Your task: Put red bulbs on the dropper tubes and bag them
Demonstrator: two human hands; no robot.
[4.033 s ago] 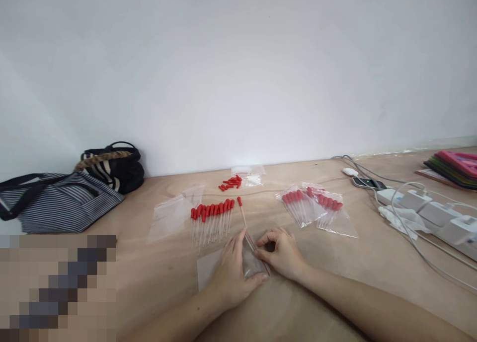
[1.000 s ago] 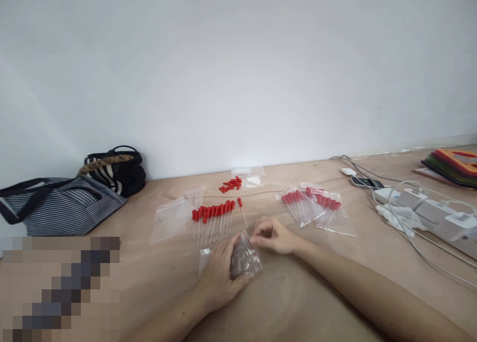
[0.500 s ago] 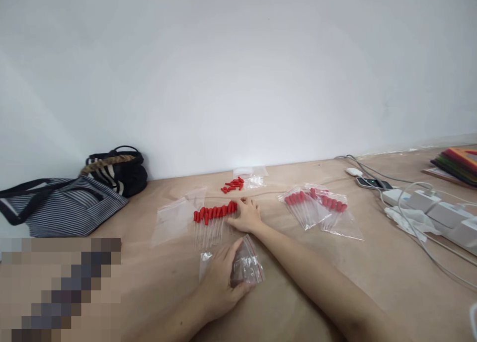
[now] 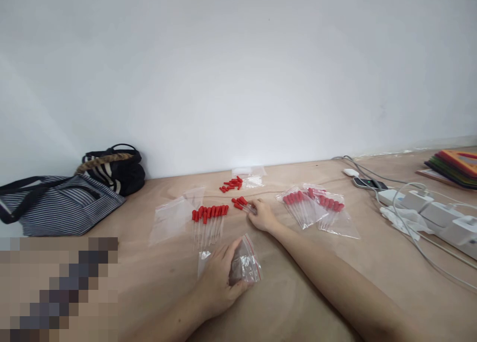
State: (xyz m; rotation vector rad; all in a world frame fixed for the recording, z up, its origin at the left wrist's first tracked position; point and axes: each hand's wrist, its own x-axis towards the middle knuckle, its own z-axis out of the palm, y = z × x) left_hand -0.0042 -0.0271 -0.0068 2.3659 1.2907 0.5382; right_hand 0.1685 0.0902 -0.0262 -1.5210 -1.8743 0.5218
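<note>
My right hand [image 4: 262, 216] pinches a few droppers [image 4: 240, 203] by their clear stems, their red rubber bulbs pointing left. Lower down, my left hand [image 4: 221, 277] grips a clear zip-lock bag [image 4: 246, 262] with a red strip at its mouth; the bag's mouth faces right. A row of red-bulbed droppers [image 4: 208, 215] lies on the cloth just beyond my left hand, stems toward me. Behind them is a small pile of loose red bulbs [image 4: 233, 184], beside clear thin tubes in a bag [image 4: 255, 178].
Two bags of droppers [image 4: 315, 208] lie overlapped right of my right hand. Flat zip-lock bags [image 4: 171, 218] rest at the left. A striped bag [image 4: 70, 203] and a black bag [image 4: 126, 171] stand far left. Right are a power strip [image 4: 447, 218], cables and coloured sheets [image 4: 454, 166].
My right hand has moved right, drawing a few droppers away from the right end of the row. My left hand stays on the zip-lock bag.
</note>
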